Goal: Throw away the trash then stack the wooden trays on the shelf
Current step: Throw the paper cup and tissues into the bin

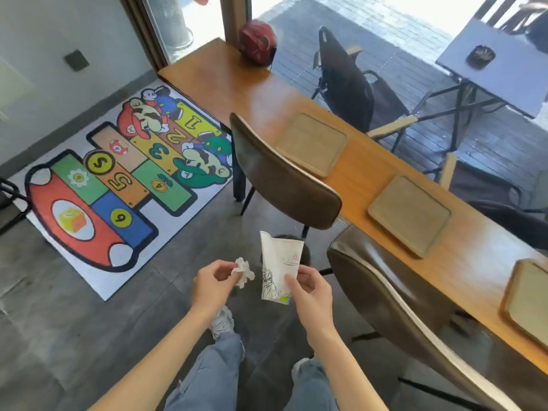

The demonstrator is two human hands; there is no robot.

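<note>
Nearest the camera, both forearms reach forward over the person's jeans and a pale shoe on the grey floor. The left hand (212, 287) pinches a crumpled white tissue (243, 271) between thumb and fingertips, its fingers closed on the wad. The right hand (311, 289) grips the lower edge of a flattened white paper bag (278, 265) printed with a line drawing of a statue; thumb and fingers are clamped on the paper, and the bag stands upright above the hand. The two hands are apart, with the tissue and the bag near each other but not touching. Whether the bag holds anything cannot be told.

Just beyond the hands stand two brown chairs (284, 179) pulled up to a long wooden counter (237, 84) that runs from upper left to lower right. On the counter lie three wooden trays in a row, well apart: one cut off at the right edge (530, 301), a middle tray (410, 215), and a far tray (314, 143). The visible surfaces of all three look bare.

To the left, a colourful hopscotch mat (112, 185) with numbers and cartoon figures lies on the floor. At the far end of the counter sits a red helmet (258, 43). Behind the glass, a dark chair and a grey table (504, 72) stand on decking.
</note>
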